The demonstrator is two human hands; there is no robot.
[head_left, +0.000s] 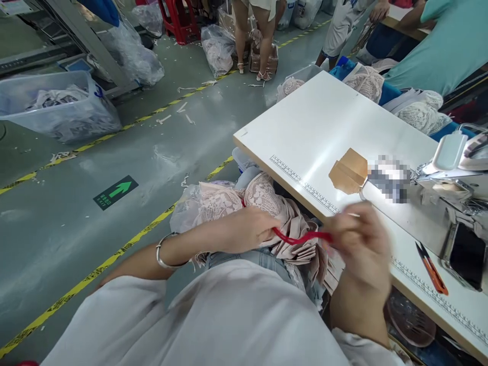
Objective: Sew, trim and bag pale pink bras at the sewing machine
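A red strap (301, 237) stretches between my two hands over my lap. My left hand (247, 229) rests closed on a pile of beige lace garment pieces (263, 201) and holds one end of the strap. My right hand (360, 244), blurred by motion, is closed on the other end, at the near edge of the white table (324, 122). A silver bangle (163, 251) sits on my left wrist.
A sewing machine (450, 173) stands at the table's right, with a brown cardboard piece (348, 170), orange snips (430, 267) and a phone (467, 254) near it. Lace piles lie at the far table end. A plastic bin (57, 104) and bags sit on the floor. Other people stand behind.
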